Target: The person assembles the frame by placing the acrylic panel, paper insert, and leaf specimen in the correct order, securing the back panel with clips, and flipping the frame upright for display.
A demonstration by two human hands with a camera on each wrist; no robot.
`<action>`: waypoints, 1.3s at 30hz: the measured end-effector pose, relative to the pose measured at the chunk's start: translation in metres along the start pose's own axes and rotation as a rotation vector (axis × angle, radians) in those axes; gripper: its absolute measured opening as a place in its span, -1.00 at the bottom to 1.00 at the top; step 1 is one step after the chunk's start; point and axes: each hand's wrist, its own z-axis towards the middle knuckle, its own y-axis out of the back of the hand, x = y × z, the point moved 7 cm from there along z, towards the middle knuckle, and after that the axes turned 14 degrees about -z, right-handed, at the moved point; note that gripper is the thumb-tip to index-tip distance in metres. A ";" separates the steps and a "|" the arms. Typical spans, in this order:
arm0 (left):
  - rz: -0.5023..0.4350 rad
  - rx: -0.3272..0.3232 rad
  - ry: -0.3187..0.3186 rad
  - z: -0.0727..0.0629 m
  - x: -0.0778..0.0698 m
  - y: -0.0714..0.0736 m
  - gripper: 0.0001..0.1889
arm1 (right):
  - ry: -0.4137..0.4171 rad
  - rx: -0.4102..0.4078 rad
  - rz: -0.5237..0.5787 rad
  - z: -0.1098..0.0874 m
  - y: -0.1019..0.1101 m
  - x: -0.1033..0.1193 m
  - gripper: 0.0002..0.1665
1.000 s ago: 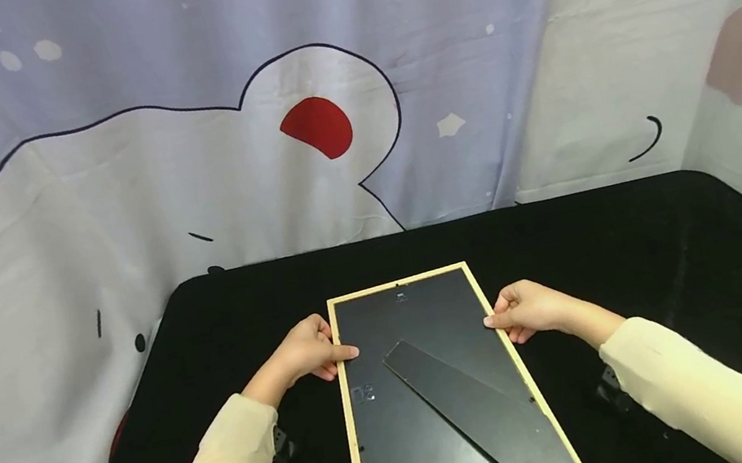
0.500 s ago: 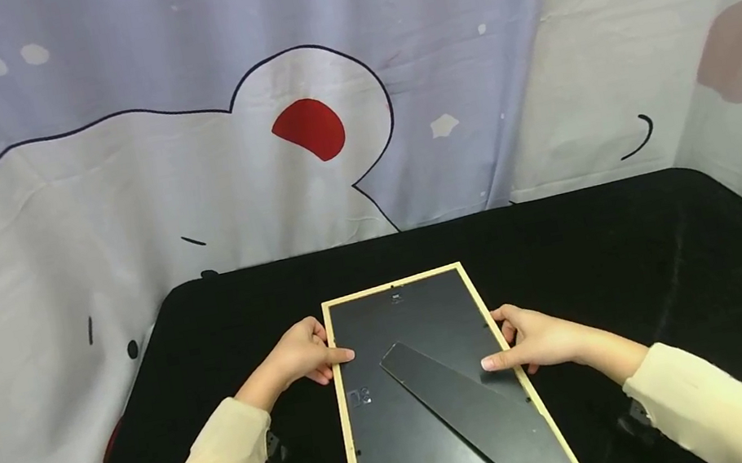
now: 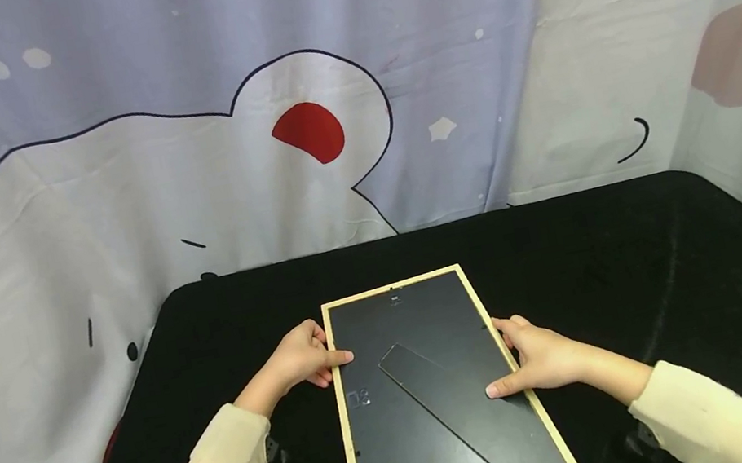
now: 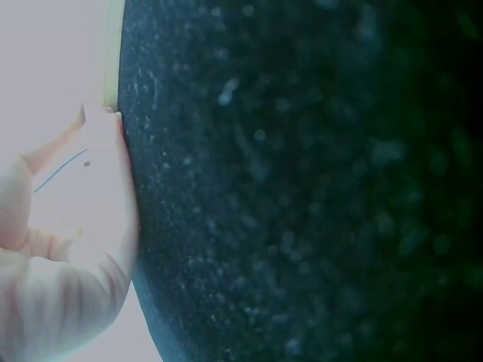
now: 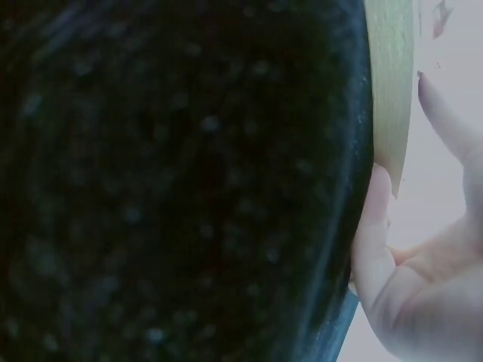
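A picture frame (image 3: 350,450) with a pale wooden border lies back side up. Its dark backing board (image 3: 396,459) faces me, with a long tapered stand leg (image 3: 485,435) lying flush against it. My left hand (image 3: 300,357) grips the frame's left border, thumb on the back and fingers at the outer edge. On the right border, my right hand (image 3: 545,356) holds the frame, its thumb reaching over onto the stand leg and its fingers along the outer side. Both wrist views show the fingers low against the wooden edge, near the black cloth. The frame's near end is cut off.
A black cloth (image 3: 608,264) covers the table beneath the frame. Behind and along the sides hangs a pale curtain (image 3: 214,185) with cartoon shapes. A dark wrist camera (image 3: 274,457) sits by the left cuff.
My right hand has slid down the right border, and its thumb has moved inward onto the stand leg. The leg, slightly raised before, is now pressed flat. The left hand keeps its grip.
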 end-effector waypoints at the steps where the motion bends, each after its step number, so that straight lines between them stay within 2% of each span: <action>1: -0.002 0.006 -0.002 0.000 0.000 0.000 -0.58 | 0.002 -0.006 -0.023 0.000 0.000 0.000 0.26; 6: -0.027 0.045 0.002 0.000 0.001 0.000 -0.61 | 0.005 -0.024 -0.077 0.001 0.000 -0.001 0.26; 17: -0.175 0.155 0.094 0.009 0.012 0.006 -0.78 | -0.014 -0.016 -0.065 0.000 0.000 0.000 0.25; 27: -0.236 0.063 0.205 0.016 0.019 0.014 -0.78 | -0.056 -0.010 -0.060 0.002 0.000 0.001 0.30; 33: -0.222 0.036 0.219 0.021 0.017 0.017 -0.78 | -0.065 -0.009 -0.054 0.006 0.002 0.002 0.32; 39: -0.179 0.035 0.212 0.024 0.012 0.019 -0.78 | -0.082 -0.011 -0.103 0.006 0.002 0.002 0.37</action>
